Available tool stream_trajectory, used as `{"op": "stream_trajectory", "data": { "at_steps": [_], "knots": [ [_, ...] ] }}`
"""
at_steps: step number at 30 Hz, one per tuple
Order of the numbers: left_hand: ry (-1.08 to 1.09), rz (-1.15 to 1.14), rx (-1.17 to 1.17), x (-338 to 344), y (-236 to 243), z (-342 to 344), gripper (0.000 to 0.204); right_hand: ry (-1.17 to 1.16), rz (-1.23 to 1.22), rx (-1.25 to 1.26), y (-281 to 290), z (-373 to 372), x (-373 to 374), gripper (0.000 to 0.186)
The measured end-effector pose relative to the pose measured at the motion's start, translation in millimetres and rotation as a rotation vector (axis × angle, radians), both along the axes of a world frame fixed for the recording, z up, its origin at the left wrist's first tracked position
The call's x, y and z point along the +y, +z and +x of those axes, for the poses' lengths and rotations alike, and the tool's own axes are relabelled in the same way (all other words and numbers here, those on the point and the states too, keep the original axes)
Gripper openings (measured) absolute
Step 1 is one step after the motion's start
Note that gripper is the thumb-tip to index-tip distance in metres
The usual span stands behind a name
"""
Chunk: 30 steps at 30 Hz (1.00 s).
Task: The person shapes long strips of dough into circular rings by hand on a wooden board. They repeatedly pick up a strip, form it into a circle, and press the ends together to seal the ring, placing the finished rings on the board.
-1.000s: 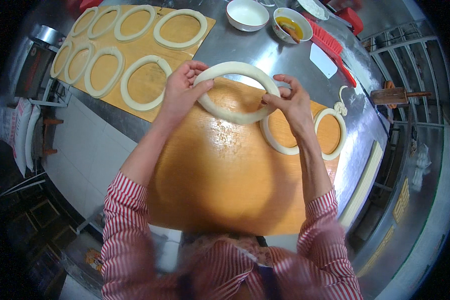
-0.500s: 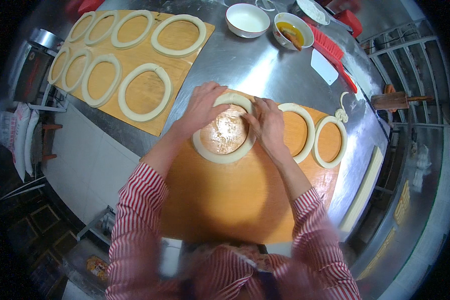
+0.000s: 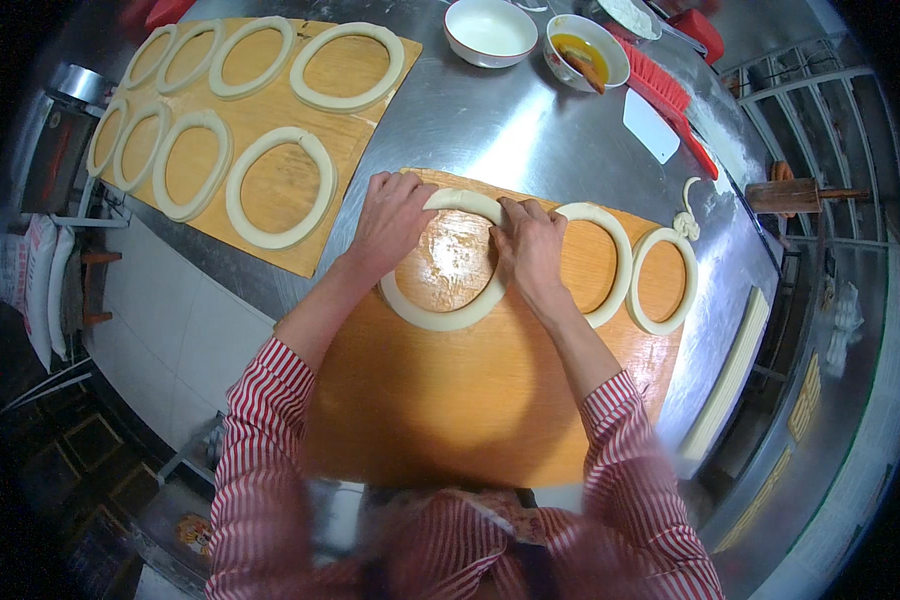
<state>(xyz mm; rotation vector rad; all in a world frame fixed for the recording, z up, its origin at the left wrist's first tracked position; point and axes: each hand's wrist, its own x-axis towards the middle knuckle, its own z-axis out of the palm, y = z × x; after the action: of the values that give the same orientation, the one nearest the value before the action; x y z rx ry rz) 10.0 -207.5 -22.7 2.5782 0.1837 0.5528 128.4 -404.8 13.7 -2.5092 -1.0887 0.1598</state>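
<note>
A pale dough ring lies flat on the near wooden board, around an oily shine on the wood. My left hand is closed on the ring's upper left side. My right hand grips its upper right side, fingers curled over the dough; parts of the fingertips are hidden. To the right on this board lie two more dough rings, one close to my right hand and another near the board's right edge.
A second wooden board at far left carries several dough rings. Behind stand a white bowl, a bowl of yellow oil with a brush, a red brush and a white scraper. Dough scraps lie right on the metal table.
My left hand has shifted slightly left along the ring, its fingers drawn in from the ring's middle. My right hand stays nearly in place. The whole view has shifted a little.
</note>
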Motion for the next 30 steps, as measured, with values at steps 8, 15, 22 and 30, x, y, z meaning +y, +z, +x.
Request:
{"op": "stream_trajectory", "data": {
  "at_steps": [8,15,22,30],
  "knots": [
    [0.053,-0.036,-0.055,2,9,19,0.039,-0.025,0.122,-0.019,-3,10,14,0.032],
    [-0.078,-0.126,0.075,9,0,39,0.034,-0.058,0.069,0.056,-5,10,17,0.033],
    [-0.152,-0.012,0.010,8,0,34,0.040,0.002,0.281,-0.042,7,-17,-9,0.025],
    [-0.105,-0.137,0.003,8,11,16,0.038,0.262,0.131,-0.039,2,-41,-46,0.010]
  ]
}}
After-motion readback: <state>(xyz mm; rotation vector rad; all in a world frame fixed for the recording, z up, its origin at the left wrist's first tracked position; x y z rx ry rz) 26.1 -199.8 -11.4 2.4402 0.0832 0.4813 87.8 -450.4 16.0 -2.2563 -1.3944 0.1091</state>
